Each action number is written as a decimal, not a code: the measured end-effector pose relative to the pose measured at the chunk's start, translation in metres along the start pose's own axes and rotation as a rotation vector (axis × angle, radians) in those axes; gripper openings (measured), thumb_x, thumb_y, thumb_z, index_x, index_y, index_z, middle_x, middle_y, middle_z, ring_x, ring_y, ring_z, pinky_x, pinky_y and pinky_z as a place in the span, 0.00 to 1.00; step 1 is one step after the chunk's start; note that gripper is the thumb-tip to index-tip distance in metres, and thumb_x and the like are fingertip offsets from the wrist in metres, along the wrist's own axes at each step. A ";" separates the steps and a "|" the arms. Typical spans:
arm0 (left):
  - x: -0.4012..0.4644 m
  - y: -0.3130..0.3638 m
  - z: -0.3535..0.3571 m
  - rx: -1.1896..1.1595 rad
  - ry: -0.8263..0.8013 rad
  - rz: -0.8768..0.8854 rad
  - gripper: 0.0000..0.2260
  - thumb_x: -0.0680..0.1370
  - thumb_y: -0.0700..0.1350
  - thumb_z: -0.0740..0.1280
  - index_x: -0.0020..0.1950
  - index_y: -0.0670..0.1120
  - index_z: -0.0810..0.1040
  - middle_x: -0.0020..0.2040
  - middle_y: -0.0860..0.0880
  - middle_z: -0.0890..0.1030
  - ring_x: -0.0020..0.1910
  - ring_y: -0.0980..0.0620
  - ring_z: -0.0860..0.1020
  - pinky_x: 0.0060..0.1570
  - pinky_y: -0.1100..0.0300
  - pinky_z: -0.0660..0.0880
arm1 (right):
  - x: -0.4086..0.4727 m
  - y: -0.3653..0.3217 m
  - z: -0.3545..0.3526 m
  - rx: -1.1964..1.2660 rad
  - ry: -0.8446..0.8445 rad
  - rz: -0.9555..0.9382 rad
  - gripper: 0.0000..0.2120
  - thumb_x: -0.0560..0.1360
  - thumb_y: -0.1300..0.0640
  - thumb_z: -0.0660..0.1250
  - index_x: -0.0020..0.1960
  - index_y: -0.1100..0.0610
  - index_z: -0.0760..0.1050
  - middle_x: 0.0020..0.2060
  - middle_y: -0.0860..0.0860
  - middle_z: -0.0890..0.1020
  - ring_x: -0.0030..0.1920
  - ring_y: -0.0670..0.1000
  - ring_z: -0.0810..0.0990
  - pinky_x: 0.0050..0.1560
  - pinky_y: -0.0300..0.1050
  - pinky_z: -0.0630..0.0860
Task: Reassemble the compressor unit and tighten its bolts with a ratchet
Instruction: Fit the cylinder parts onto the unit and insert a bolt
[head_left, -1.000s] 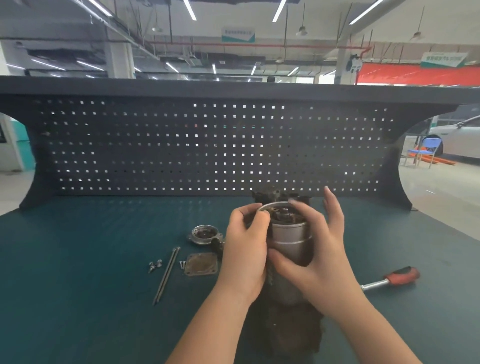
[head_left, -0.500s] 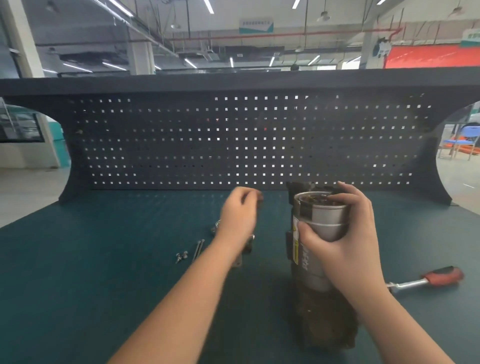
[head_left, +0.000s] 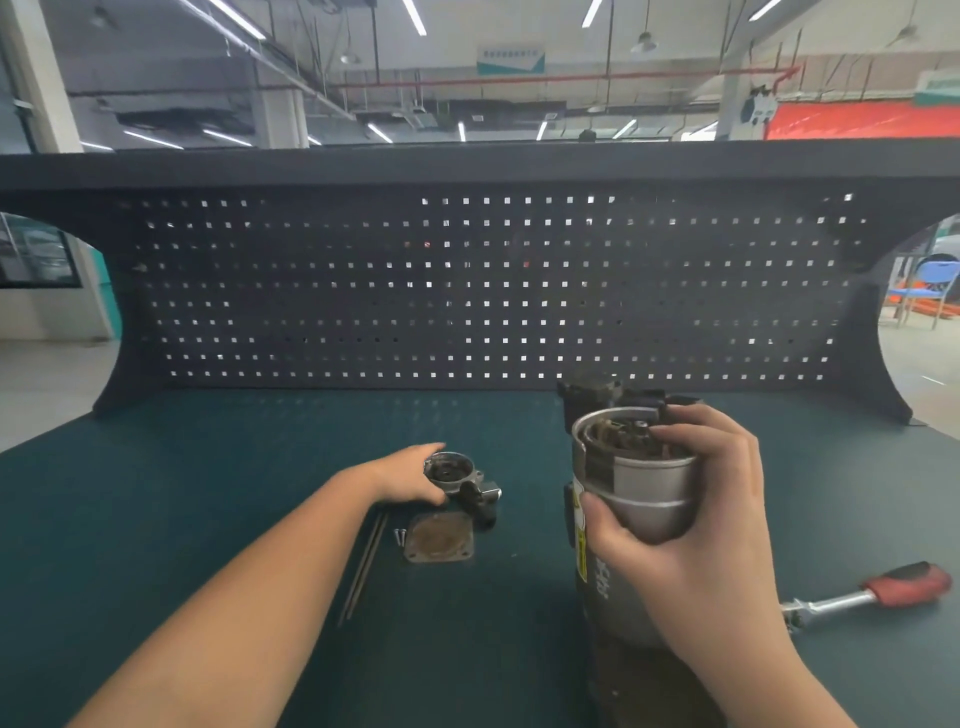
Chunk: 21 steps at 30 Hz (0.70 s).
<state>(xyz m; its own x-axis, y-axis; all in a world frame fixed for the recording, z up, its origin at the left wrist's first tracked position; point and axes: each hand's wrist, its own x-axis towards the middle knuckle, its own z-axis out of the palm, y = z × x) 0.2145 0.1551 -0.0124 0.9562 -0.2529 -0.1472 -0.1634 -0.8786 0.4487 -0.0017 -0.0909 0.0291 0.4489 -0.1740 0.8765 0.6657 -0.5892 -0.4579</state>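
The compressor unit (head_left: 636, 499) stands upright on the green bench, a silver cylinder with an open top showing dark inner parts. My right hand (head_left: 691, 525) grips its upper part, thumb on the near side and fingers over the rim. To the left, my left hand (head_left: 405, 475) reaches to the round metal end cap (head_left: 449, 467) and holds it at its left edge, thumb below and fingers behind. A square plate (head_left: 439, 538) lies just in front of the cap. Two long bolts (head_left: 366, 564) and small screws (head_left: 398, 535) lie beside it. The red-handled ratchet (head_left: 872, 597) lies at the right.
A dark perforated back panel (head_left: 467, 291) closes off the far side of the bench (head_left: 208, 493). A small dark fitting (head_left: 480, 501) sits to the right of the end cap. Beyond the bench lies open workshop floor.
My left hand let go of the compressor top and moved left and down to the end cap. My right hand kept its grip on the cylinder. The view shifted left.
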 end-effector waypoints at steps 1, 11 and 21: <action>0.003 0.001 0.001 -0.003 0.015 0.013 0.37 0.72 0.47 0.73 0.77 0.47 0.61 0.73 0.47 0.70 0.66 0.50 0.72 0.63 0.58 0.70 | 0.000 0.000 0.000 -0.004 0.000 -0.005 0.30 0.59 0.50 0.76 0.55 0.41 0.65 0.61 0.49 0.71 0.60 0.26 0.67 0.54 0.18 0.62; -0.029 0.021 -0.019 -0.487 0.548 0.034 0.14 0.77 0.57 0.67 0.52 0.47 0.79 0.55 0.41 0.83 0.43 0.51 0.77 0.44 0.54 0.73 | -0.002 -0.005 0.000 0.013 -0.006 -0.004 0.27 0.61 0.45 0.70 0.57 0.42 0.65 0.60 0.47 0.70 0.61 0.27 0.66 0.55 0.19 0.62; -0.195 0.175 -0.041 -1.173 0.004 0.344 0.26 0.83 0.58 0.54 0.44 0.38 0.80 0.31 0.35 0.81 0.20 0.50 0.71 0.17 0.68 0.61 | -0.005 -0.010 -0.003 0.053 -0.031 0.090 0.42 0.61 0.43 0.72 0.70 0.35 0.54 0.63 0.32 0.67 0.58 0.29 0.71 0.50 0.20 0.67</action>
<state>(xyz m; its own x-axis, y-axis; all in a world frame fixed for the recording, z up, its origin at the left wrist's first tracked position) 0.0092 0.0671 0.1311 0.9073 -0.3974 0.1376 -0.0916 0.1325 0.9869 -0.0123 -0.0866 0.0298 0.5262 -0.1995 0.8266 0.6517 -0.5298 -0.5427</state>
